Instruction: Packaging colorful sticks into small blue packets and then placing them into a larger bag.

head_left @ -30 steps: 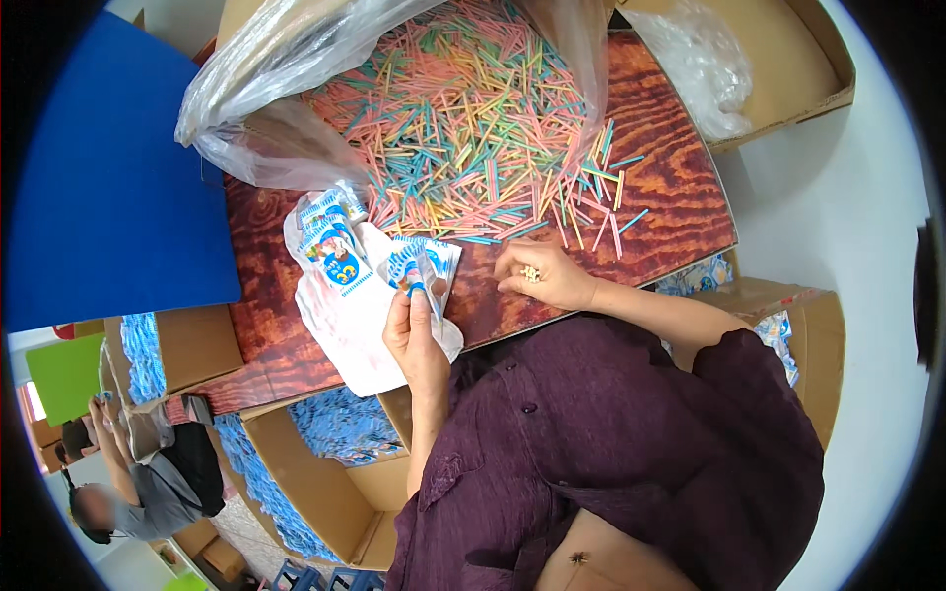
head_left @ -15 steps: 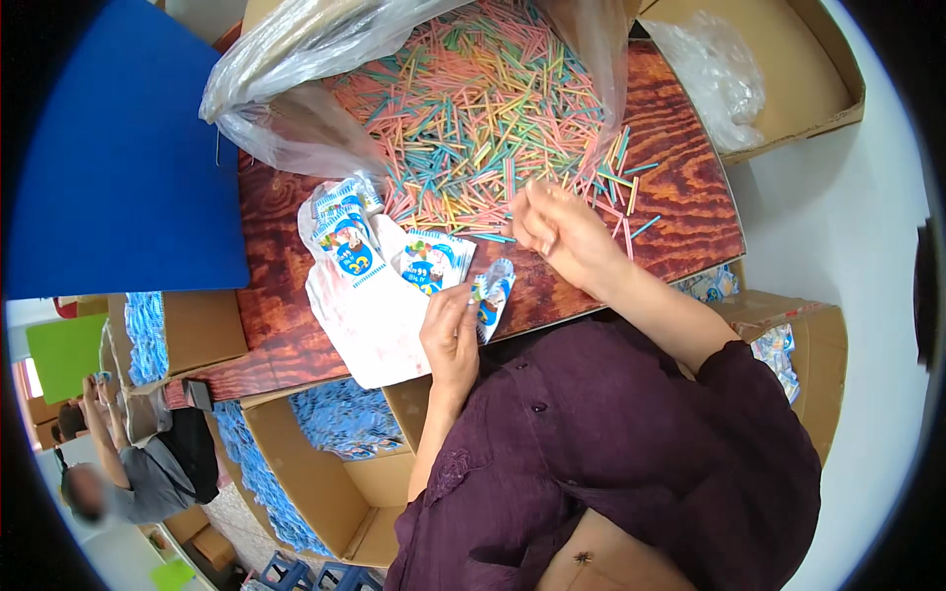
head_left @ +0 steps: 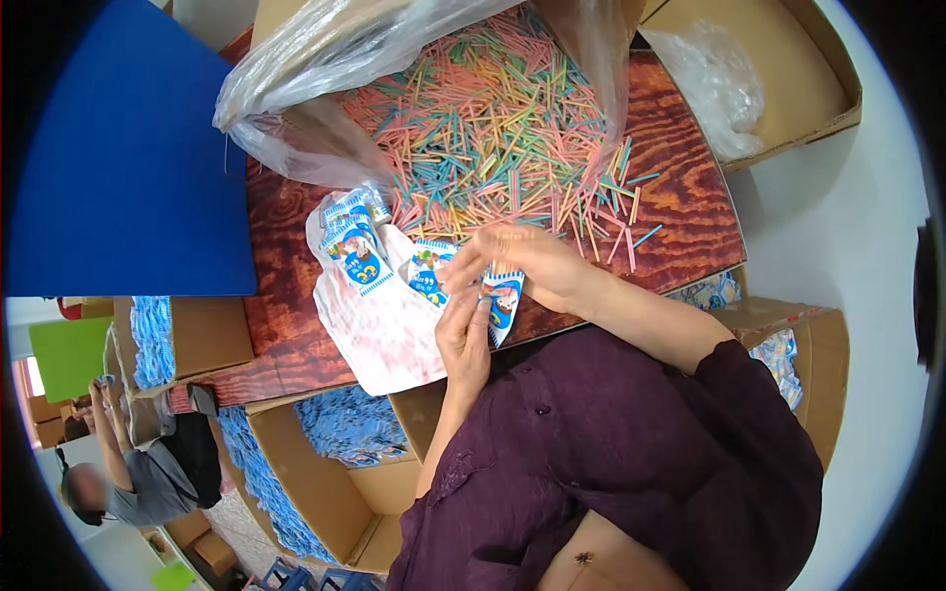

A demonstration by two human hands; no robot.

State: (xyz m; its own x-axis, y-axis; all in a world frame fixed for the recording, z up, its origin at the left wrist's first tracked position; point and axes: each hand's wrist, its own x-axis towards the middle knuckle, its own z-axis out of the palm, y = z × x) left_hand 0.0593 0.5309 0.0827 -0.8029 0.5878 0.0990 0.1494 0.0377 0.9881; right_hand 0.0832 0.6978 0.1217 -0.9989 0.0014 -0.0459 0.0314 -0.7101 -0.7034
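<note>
My left hand (head_left: pixel 465 340) pinches a small blue-and-white printed packet (head_left: pixel 506 307) by its left side, near the table's front edge. Directly above the packet's top is my right hand (head_left: pixel 537 264), its fingers smeared by motion and reaching left over it. A few pale stick ends show between the right hand and the packet; whether the fingers hold them is hidden. Beyond both hands lies a big heap of thin pink, yellow, green and blue sticks (head_left: pixel 493 128). Flat packets (head_left: pixel 427 274) lie on a stained white cloth (head_left: pixel 384 340) left of my hands, with more packets (head_left: pixel 353 251) farther left.
Clear plastic sheeting (head_left: pixel 315 89) surrounds the heap. Loose sticks (head_left: pixel 631 212) lie on the red wood-patterned table (head_left: pixel 680 128). Cartons of blue packets (head_left: pixel 345 424) stand below, another carton (head_left: pixel 818 364) at right. A blue panel (head_left: pixel 128 158) rises at left; a person (head_left: pixel 148 483) works beyond.
My right hand has moved left and nearer, from the edge of the stick heap to the top of the packet. My left hand still holds the packet. The whole view has shifted slightly.
</note>
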